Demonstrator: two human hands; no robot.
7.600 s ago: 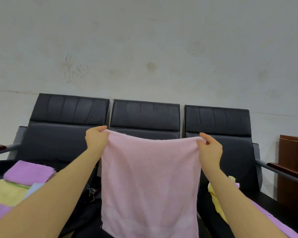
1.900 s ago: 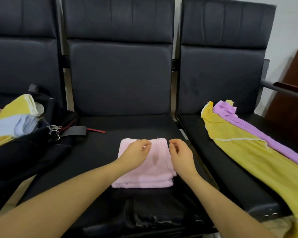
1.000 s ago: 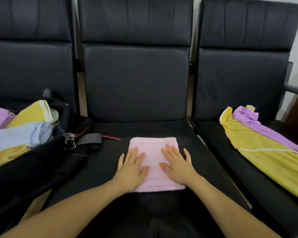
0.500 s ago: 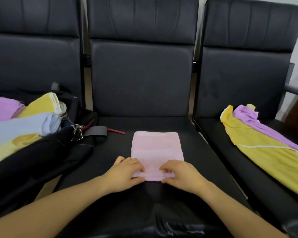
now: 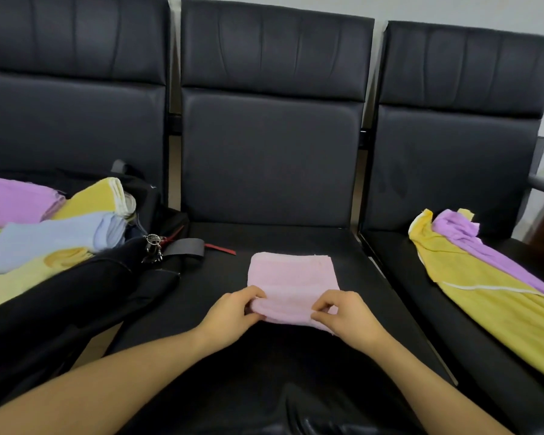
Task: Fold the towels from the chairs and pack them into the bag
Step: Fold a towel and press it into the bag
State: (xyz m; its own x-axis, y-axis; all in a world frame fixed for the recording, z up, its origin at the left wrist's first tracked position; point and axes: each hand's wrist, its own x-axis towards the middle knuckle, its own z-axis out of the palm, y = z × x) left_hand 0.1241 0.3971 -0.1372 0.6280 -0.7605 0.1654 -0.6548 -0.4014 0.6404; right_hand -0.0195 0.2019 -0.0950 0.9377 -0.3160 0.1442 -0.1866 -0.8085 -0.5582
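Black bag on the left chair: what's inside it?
Folded towels: purple, yellow, light blue, pale yellow. Anything beneath them in the black bag is hidden.

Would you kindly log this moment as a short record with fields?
setting: three black chairs in a row
pink towel: folded, on middle seat
left hand: pinches towel's near left corner
right hand: pinches near right corner
bag: black, left, holds folded towels
unfolded: yellow towel and purple towel on right seat
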